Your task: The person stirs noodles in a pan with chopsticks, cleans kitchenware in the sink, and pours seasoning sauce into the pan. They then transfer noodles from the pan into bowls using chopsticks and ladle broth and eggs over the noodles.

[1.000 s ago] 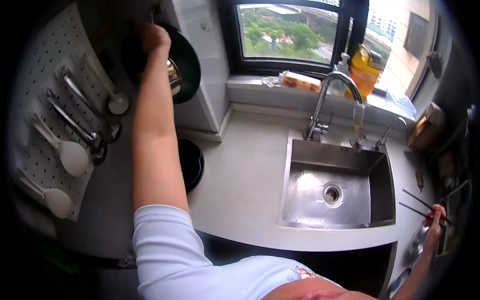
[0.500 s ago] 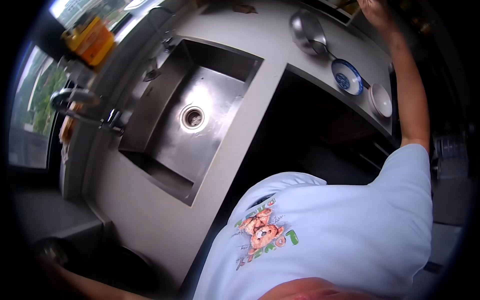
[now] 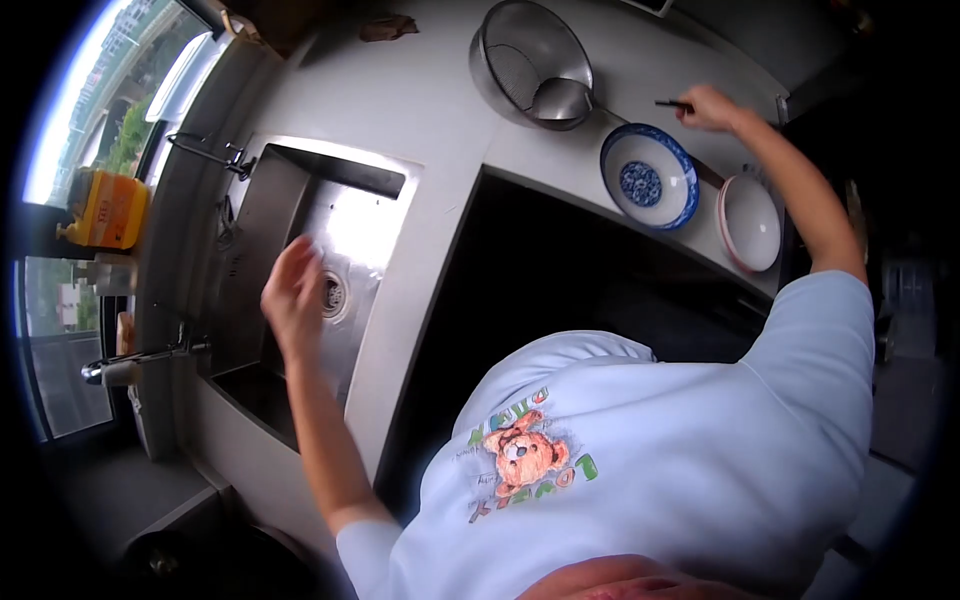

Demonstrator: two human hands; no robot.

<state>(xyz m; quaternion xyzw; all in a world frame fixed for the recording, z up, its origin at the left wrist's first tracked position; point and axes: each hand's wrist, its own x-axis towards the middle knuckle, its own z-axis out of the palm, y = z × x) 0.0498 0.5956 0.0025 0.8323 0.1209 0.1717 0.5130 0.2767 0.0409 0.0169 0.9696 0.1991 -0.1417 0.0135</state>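
Observation:
My left hand [image 3: 296, 292] is over the steel sink [image 3: 345, 225], beside the drain. It is blurred, and I see nothing clearly between its fingers. At the upper right, my right hand [image 3: 710, 108] is closed around the dark chopsticks [image 3: 672, 104], of which only a short part shows. Below and left of it lies a blue-and-white bowl [image 3: 650, 180]. A steel colander [image 3: 510, 65] with a ladle [image 3: 562, 100] resting in it stands further left. A white bowl with a pink rim [image 3: 750, 222] is near the counter's edge, below my right hand.
A faucet [image 3: 140, 362] and a smaller tap [image 3: 215, 155] stand along the sink's window side. On the sill is a yellow-orange bottle [image 3: 112, 210]. A brown scrap [image 3: 388, 28] lies on the counter [image 3: 420, 90]. A dark pan [image 3: 165, 555] is at the lower left.
The view has turned toward the right-hand counter. My left hand has come away from the dark pan at the wall to over the sink. My right hand still holds the chopsticks, now above the bowls.

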